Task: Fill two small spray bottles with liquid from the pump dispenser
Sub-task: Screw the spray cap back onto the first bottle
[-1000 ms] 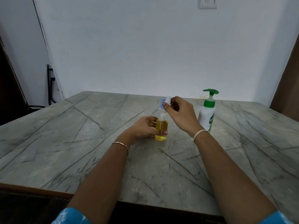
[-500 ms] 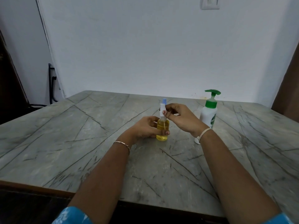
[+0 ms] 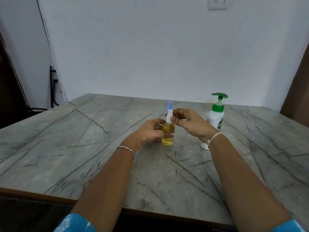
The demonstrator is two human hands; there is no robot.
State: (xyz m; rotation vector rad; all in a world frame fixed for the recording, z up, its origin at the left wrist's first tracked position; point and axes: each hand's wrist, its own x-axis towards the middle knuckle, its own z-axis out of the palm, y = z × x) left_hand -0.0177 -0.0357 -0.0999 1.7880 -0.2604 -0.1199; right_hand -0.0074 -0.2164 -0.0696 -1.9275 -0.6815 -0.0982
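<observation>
A small clear spray bottle [image 3: 168, 134] full of yellow liquid stands on the grey marble table [image 3: 83, 139]. My left hand [image 3: 148, 133] grips its body from the left. Thumb and fingers of my right hand [image 3: 187, 121] pinch the white spray head [image 3: 169, 116] sitting on the bottle's neck. A blue tip [image 3: 169, 105] shows just above the head; I cannot tell whether it belongs to it or to something behind. The white pump dispenser [image 3: 215, 118] with a green pump stands upright to the right, partly hidden by my right wrist.
The table runs back to a white wall [image 3: 150, 56]. A dark wooden edge [image 3: 33, 193] borders the table's near side. A brown door or panel [image 3: 299, 97] stands at the far right.
My right hand has lowered the white spray head from above the bottle onto its neck. The left hand has kept its grip on the bottle in place.
</observation>
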